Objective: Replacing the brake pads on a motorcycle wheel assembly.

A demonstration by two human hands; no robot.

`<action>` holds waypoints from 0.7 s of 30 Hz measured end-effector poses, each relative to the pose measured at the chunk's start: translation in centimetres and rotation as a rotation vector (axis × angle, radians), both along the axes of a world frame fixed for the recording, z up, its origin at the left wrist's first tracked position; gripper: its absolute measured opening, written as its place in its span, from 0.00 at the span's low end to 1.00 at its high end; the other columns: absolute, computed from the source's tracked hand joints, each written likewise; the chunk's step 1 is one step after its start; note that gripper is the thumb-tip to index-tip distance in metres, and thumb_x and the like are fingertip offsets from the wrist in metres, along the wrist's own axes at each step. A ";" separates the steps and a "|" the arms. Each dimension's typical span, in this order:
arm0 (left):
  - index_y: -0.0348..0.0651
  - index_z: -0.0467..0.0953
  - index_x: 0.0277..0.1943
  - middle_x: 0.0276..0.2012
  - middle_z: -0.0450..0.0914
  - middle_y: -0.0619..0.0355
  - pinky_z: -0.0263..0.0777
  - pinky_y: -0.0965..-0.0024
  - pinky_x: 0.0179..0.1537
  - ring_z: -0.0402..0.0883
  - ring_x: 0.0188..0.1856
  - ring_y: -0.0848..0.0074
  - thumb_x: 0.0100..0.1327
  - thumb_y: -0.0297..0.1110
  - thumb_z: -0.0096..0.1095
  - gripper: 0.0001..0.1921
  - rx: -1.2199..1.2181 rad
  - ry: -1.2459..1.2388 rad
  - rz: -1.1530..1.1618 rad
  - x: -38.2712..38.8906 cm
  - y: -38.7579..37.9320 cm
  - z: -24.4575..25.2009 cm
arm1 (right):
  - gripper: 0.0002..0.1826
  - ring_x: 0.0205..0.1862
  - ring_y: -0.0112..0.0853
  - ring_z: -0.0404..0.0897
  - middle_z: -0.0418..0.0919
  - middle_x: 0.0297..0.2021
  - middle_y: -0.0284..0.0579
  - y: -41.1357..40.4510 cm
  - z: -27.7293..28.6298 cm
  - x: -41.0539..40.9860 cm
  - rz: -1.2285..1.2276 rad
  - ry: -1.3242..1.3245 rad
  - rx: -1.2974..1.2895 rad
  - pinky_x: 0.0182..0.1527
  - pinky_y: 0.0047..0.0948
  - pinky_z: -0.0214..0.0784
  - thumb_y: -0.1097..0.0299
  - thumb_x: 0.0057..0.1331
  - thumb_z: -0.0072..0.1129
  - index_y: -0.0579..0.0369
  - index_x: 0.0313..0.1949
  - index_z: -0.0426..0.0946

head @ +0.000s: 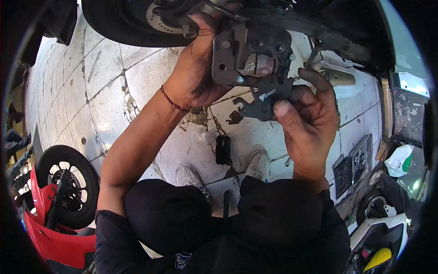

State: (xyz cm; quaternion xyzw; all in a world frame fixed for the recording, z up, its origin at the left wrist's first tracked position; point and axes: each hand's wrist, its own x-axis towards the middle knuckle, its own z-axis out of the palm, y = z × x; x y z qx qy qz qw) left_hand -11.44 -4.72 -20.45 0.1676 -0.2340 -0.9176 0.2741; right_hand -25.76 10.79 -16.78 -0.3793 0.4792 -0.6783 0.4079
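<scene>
My left hand [202, 75] grips a dark brake caliper [222, 54] from its left side, the fingers hidden behind it. Worn-looking, shiny pad material [256, 65] shows in the caliper's opening. Between the thumb and fingers of my right hand [308, 113] is a flat black metal brake pad plate [261, 102] with hooked ends and pale printing. The plate's upper edge overlaps the caliper's lower edge; whether they touch I cannot tell. Above my left hand are a drilled brake disc [155, 15] and a black tyre [133, 36].
On the white tiled floor [143, 78] lie a small dark piece [234, 117] and a black object [223, 149] between my shoes [188, 174]. A red motorcycle [58, 243] with a front wheel [70, 186] stands left. A clear tray [361, 157] lies right.
</scene>
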 end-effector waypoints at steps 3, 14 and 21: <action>0.44 0.61 0.68 0.61 0.73 0.48 0.75 0.56 0.59 0.76 0.60 0.60 0.63 0.74 0.38 0.44 -0.135 -0.037 -0.035 -0.1 0.2 0.5 | 0.29 0.41 0.31 0.84 0.82 0.40 0.51 -0.2 0.0 0.3 -0.016 0.061 -0.090 0.42 0.26 0.78 0.78 0.62 0.65 0.62 0.60 0.61; 0.47 0.64 0.67 0.61 0.73 0.52 0.70 0.55 0.62 0.74 0.61 0.64 0.64 0.74 0.37 0.43 -0.065 -0.052 0.087 -1.1 1.3 2.0 | 0.12 0.35 0.39 0.77 0.74 0.34 0.53 0.6 1.1 -1.2 0.119 -0.670 0.069 0.37 0.33 0.76 0.72 0.66 0.51 0.62 0.48 0.71; 0.46 0.65 0.66 0.61 0.73 0.52 0.69 0.56 0.62 0.74 0.61 0.64 0.65 0.73 0.36 0.41 -0.060 -0.019 0.128 -2.4 2.2 2.8 | 0.22 0.25 0.15 0.63 0.68 0.27 0.29 -0.7 -1.0 0.3 -0.225 0.520 0.002 0.26 0.17 0.53 0.67 0.56 0.74 0.59 0.45 0.73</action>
